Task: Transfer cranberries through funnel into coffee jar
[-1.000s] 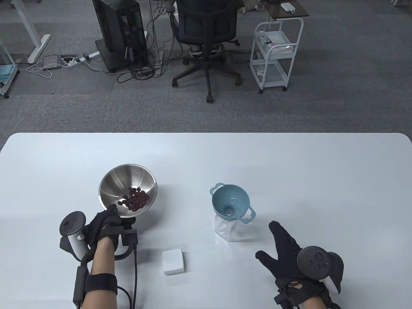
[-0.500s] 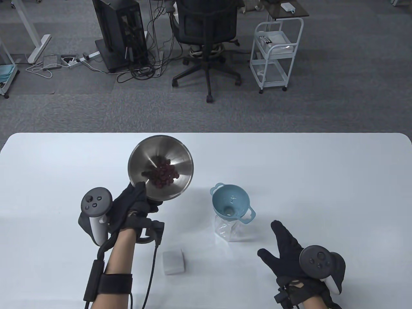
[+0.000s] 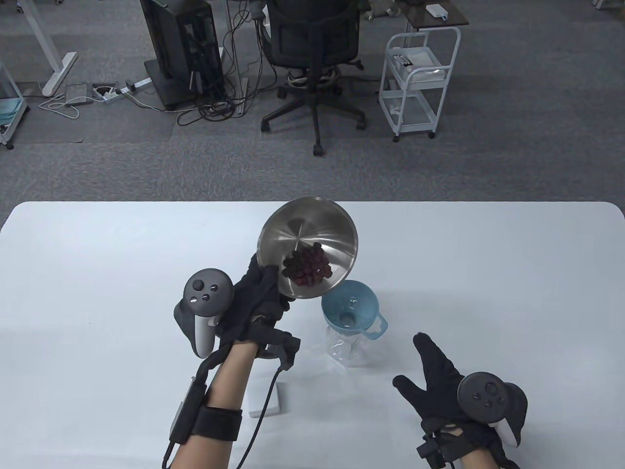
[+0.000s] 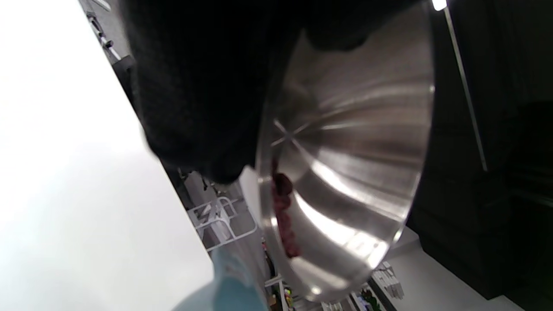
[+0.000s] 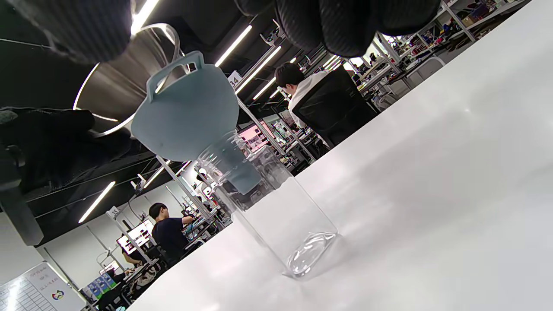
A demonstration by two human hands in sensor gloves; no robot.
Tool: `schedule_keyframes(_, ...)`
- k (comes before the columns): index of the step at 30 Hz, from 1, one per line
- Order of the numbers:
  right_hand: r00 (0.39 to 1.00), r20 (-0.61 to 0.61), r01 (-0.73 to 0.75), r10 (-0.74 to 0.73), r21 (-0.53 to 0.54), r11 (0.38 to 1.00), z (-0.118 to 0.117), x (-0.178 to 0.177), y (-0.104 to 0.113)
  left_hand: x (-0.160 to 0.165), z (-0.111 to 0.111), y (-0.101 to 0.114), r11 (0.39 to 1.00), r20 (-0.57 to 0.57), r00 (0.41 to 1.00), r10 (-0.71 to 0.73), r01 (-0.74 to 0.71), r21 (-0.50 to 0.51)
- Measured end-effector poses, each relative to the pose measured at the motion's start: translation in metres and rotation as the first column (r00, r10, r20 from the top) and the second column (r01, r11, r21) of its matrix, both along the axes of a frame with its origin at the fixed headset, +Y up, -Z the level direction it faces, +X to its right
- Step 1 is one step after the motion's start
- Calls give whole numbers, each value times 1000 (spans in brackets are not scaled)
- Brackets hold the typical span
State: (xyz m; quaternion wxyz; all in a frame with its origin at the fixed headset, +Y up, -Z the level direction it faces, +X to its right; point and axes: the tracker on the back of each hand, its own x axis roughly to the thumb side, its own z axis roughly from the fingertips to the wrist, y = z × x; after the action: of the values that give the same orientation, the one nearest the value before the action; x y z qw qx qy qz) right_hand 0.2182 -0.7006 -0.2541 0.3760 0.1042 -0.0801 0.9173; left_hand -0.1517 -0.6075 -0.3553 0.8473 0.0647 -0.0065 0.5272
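The near rim of the round stainless-steel bowl point(image 3: 308, 246) is gripped by the gloved left hand point(image 3: 259, 303); the fingers point(image 3: 267, 281) are clamped over its edge. The bowl is held aloft and tilted, its lower lip just above the far rim of the pale blue plastic funnel with two loop handles point(image 3: 350, 308). A heap of dark red dried cranberries point(image 3: 307, 268) is gathered in the low part of the bowl, just beyond the fingertips. In the left wrist view the cranberries point(image 4: 283, 211) are seen lying against the bowl wall point(image 4: 358, 142), short of the lip.

The funnel is seated upright in the mouth of the clear, square-sided plastic coffee jar point(image 5: 281, 216), which stands on the white table point(image 3: 488, 273). No cranberries are visible in the funnel or the jar.

The gloved right hand point(image 3: 437, 386) is rested on the table near the jar, not touching it, with fingers spread apart and nothing held.

The transfer is judged to be at its start: the bowl is positioned, but pouring is not yet done. A steeper tilt over the funnel centre is judged necessary; spillage past the rim is the main risk.

Beside the left forearm, a small white rectangular block point(image 3: 281, 398) lies partly hidden.
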Motion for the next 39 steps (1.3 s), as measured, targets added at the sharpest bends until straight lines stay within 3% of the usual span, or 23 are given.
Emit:
schedule_keyframes(20,1000,5,17,-18,14,1000,1,2,1,37,-1,-2,980,85,990,-110,94,177)
schedule_keyframes(39,999,7,37,-37,19,999,2,4,1,45,-2,-3,974,68,987,-143,128,188)
